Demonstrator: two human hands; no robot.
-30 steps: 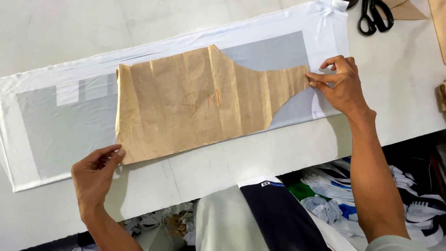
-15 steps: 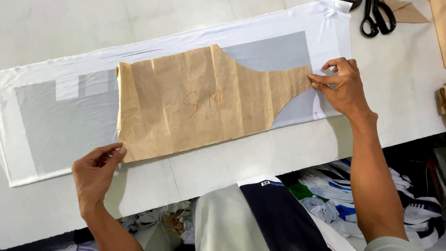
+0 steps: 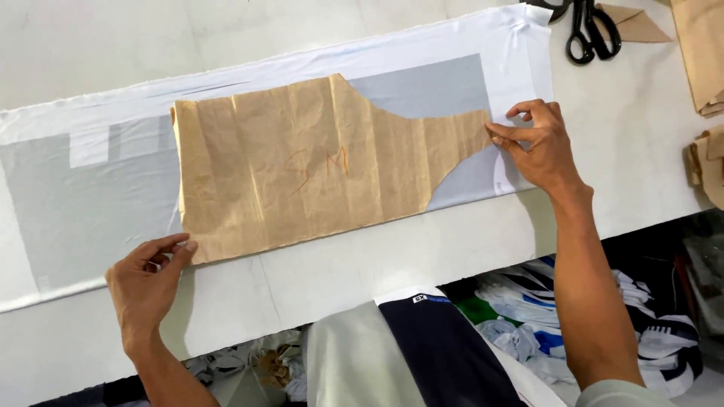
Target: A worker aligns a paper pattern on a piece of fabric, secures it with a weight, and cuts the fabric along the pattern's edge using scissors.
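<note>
the brown paper pattern (image 3: 317, 166) lies flat on a long strip of white and grey fabric (image 3: 90, 196), its wide end towards the left and its narrow tongue reaching right. the step in hand looks like placing the pattern square on the cloth. the left hand (image 3: 147, 283) pinches the near left corner of the paper between thumb and fingertips, the other fingers loosely curled. the right hand (image 3: 539, 147) nips the tip of the narrow end the same way, fingers bent, palm off the cloth. both grips are light, on the edge only. the next move seems to call for smoothing the creased paper flat and holding it steady without dragging the fabric beneath. the fabric rests on a pale worktable (image 3: 641, 151). black-handled scissors (image 3: 592, 30) lie well apart at the far right, near more brown paper pieces (image 3: 701, 53). mixed cloth scraps (image 3: 528, 316) sit below the table edge.
</note>
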